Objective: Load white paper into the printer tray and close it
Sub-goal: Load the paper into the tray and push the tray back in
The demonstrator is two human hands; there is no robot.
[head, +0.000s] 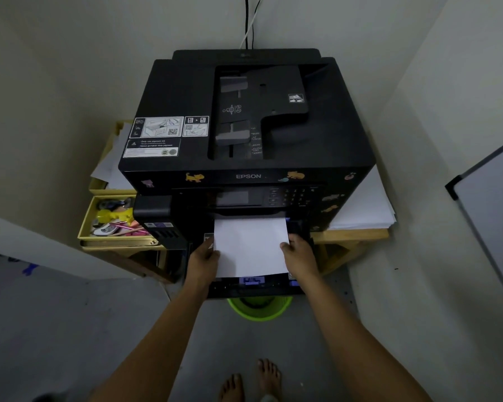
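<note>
Paper (250, 245) lying in open tray (256, 288) at printer's (244, 126) 6 o'clock, left hand (205, 258) gripping its 9 o'clock edge, right hand (298, 253) gripping its 3 o'clock edge, printer on table (352, 235).

A black printer (244, 126) marked EPSON stands on a wooden worktop (352, 235) at centre frame. Its paper tray (256, 287) is pulled out at the lower front. A stack of white paper (250, 245) lies over the tray, far edge inside the printer mouth. The left hand (205, 256) grips the stack's left edge; the right hand (298, 255) grips its right edge, thumb on top. A yellow tray (83, 227) of small items sits at left of the printer. Loose white sheets (363, 204) lie at right. A green bin (259, 309) stands on the floor below the tray. Two bare feet (250, 381) show at the bottom edge.
</note>
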